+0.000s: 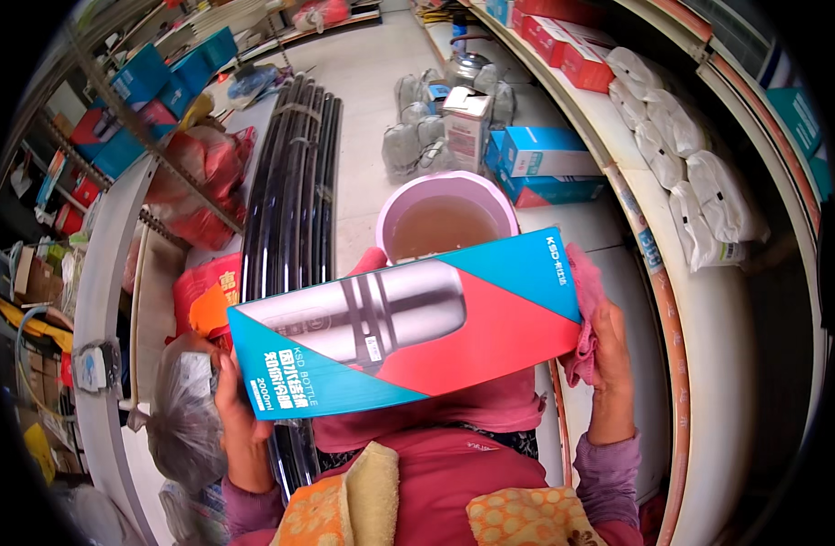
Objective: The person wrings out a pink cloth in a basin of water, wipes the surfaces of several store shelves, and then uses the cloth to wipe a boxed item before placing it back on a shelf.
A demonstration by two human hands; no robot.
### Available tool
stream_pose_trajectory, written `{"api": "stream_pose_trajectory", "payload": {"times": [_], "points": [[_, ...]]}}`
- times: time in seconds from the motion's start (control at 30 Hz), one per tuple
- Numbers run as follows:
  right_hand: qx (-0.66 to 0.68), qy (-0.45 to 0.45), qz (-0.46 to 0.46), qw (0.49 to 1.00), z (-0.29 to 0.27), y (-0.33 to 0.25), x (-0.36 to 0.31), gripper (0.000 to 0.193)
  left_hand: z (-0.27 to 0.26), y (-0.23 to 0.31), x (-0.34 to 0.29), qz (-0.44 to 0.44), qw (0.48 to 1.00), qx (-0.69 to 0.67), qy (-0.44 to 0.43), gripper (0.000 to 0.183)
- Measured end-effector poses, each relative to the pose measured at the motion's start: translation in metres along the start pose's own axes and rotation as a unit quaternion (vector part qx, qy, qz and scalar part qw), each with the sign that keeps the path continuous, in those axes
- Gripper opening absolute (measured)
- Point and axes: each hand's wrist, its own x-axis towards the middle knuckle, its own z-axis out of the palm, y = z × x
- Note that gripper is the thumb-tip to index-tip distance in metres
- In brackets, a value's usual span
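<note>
A long teal and red cardboard bottle box [490,341], printed with a silver bottle, is held tilted across my lap, its right end higher. My left hand [238,409] grips the lower left end, thumb at the near edge and its other fingers partly hidden. At the opposite end my right hand [610,350] is closed on a pink cloth [581,314], which presses against the box's right end. Just beyond the box stands a pink bucket [384,223] of brownish water, its near side hidden by the box.
Long dark tubes [290,173] lie bundled at the left. Past the bucket are plastic-wrapped bottles [402,150], a white carton [465,127] and blue boxes [549,153]. Shelving [649,196] on the right bears white packets [704,187]. A grey plastic bag [185,414] is near my left hand.
</note>
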Motion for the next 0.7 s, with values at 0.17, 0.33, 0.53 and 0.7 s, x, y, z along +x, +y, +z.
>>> {"api": "stream_pose_trajectory", "payload": {"times": [0.17, 0.33, 0.53, 0.7], "points": [[-0.086, 0.017, 0.070, 0.994, 0.008, -0.014, -0.003, 0.062, -0.017, -0.007, 0.007, -0.057, 0.997, -0.047, -0.031, 0.056], [-0.087, -0.013, 0.112, 0.990, -0.002, -0.018, -0.017, 0.061, -0.021, -0.010, -0.007, -0.035, 0.997, 0.007, -0.065, 0.081], [-0.053, 0.015, 0.075, 0.996, -0.008, -0.008, -0.040, 0.056, -0.052, -0.029, -0.037, 0.016, 0.994, 0.053, -0.098, 0.099], [-0.007, 0.040, 0.047, 0.998, 0.001, -0.004, -0.044, 0.049, -0.051, -0.021, -0.050, -0.001, 0.989, 0.082, -0.122, 0.102]]}}
